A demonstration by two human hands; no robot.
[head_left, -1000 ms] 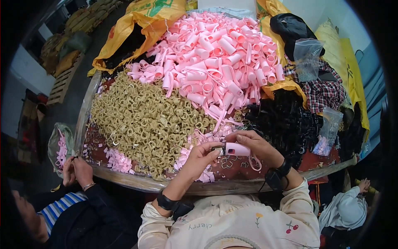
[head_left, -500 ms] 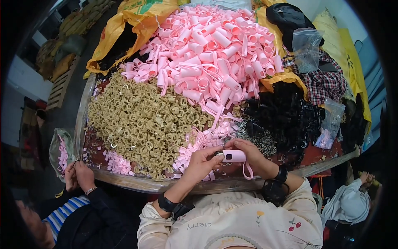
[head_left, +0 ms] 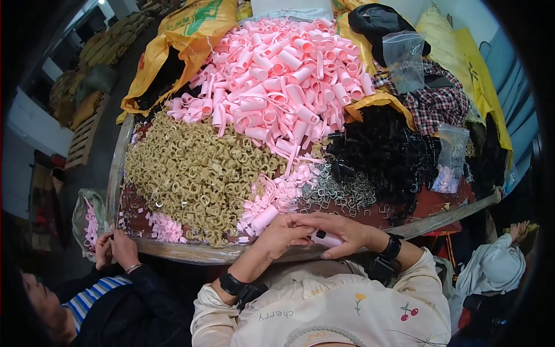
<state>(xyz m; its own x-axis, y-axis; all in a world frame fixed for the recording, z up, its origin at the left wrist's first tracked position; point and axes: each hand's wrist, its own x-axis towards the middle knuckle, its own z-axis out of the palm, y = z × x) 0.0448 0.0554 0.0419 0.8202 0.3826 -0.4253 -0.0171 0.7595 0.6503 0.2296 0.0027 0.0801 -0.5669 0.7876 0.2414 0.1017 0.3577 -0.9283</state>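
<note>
My left hand (head_left: 281, 232) and my right hand (head_left: 338, 230) meet at the near edge of the table (head_left: 191, 252), both closed around one small pink plastic tube piece (head_left: 325, 237). Only the tube's end shows between my fingers. Just beyond my hands lie a loose pink tube (head_left: 265, 218), small pink bits (head_left: 287, 194) and a cluster of grey metal wire clips (head_left: 337, 192).
The table carries a big heap of pink tubes (head_left: 277, 81), a heap of tan ring pieces (head_left: 193, 173) and a heap of black parts (head_left: 387, 153). Yellow sacks (head_left: 179, 40) lie behind. Another person's hands (head_left: 113, 248) work at the left edge; a plastic bag (head_left: 87, 222) hangs there.
My hands with the pink tube have dropped from over the small pink bits to the table's near edge, closer to my body. The view has shifted slightly.
</note>
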